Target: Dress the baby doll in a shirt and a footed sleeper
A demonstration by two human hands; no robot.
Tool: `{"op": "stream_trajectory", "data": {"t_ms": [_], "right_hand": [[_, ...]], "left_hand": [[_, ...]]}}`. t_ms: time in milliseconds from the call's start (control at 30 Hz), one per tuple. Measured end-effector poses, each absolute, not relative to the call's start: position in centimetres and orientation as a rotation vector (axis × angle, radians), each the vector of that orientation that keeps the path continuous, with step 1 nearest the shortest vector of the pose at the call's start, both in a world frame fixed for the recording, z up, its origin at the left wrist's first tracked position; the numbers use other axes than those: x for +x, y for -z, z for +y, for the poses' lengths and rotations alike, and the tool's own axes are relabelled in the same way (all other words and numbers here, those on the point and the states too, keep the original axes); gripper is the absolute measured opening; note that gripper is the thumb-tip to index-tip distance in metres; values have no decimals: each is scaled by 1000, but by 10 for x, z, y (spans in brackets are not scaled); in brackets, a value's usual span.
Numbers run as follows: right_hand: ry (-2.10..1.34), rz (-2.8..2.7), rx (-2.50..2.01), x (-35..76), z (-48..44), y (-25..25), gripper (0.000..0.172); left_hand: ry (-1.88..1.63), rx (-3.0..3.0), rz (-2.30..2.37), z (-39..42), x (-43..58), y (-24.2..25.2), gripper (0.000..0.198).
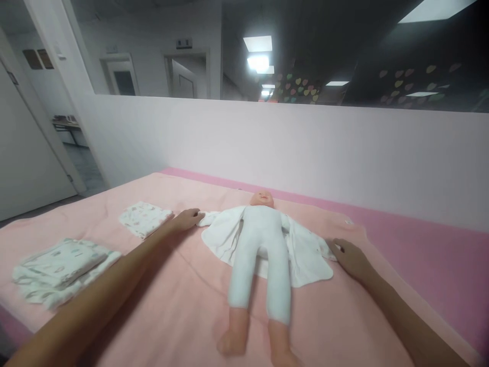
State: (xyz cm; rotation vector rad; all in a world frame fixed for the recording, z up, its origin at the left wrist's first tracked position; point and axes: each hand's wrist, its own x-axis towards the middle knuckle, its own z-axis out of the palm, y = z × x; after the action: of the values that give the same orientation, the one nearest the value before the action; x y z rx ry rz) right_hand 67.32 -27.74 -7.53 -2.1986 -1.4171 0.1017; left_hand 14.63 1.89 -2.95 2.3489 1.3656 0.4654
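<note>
A baby doll (265,229) with a white cloth body lies on its back, its head at the far end and its bare feet towards me. Spread open beneath it is a white baby shirt (309,255), its front panels fanned out on both sides. The fingers of my left hand (188,219) are closed on the end of the left-side sleeve (208,218). On the other side, my right hand (350,257) pinches the right-side sleeve end. Both sleeves are stretched outward; whether the doll's arms or hands are inside them is hard to see.
A peach blanket (175,306) covers the pink padded surface (428,260). To the left lie a small folded printed cloth (143,218) and a larger folded printed stack (64,265). A white wall (290,148) with a window above it stands behind; a door (30,142) is at far left.
</note>
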Motion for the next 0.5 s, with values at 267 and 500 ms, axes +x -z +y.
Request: {"op": "stream_trajectory", "data": {"t_ms": [267, 500], "right_hand": [[-161, -1108, -2038, 680, -295, 77, 53], [-110, -1121, -2192, 690, -294, 90, 47]], "left_hand": [[-776, 2383, 1356, 6, 150, 47, 48], [-739, 2551, 1432, 2, 153, 45, 44]]}}
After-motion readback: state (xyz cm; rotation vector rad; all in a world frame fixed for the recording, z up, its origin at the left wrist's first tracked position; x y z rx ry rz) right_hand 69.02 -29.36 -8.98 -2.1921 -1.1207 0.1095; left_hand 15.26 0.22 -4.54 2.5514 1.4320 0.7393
